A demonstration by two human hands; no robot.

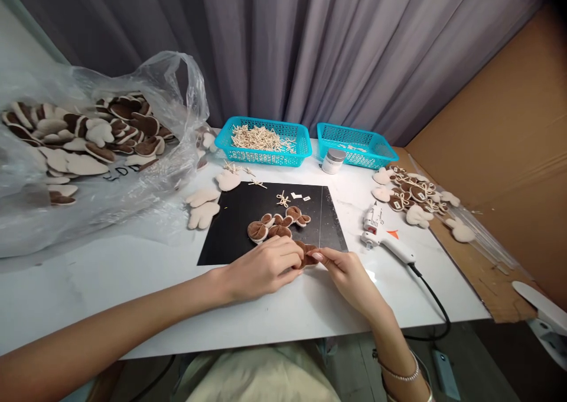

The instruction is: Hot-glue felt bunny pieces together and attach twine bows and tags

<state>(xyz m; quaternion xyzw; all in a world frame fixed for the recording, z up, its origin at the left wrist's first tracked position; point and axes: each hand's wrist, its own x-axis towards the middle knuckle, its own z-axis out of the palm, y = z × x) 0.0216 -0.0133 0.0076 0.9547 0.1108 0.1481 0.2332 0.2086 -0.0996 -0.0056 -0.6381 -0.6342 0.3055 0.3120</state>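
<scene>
Gripping one plush piece [308, 255], left hand [263, 267] and right hand [349, 275] pinch it together. Bowed pieces [414, 196] lie piled right; bag [88, 148] at left looks full.

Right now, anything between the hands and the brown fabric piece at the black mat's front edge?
Nothing visible. The left hand and right hand grip the brown fabric piece from either side; the glue gun lies apart, to the right.

the brown plush piece [309, 257] at centre is mostly hidden between the left hand [261, 269] and right hand [349, 275]. the plastic bag [88, 207] runs off the frame's left edge.
</scene>
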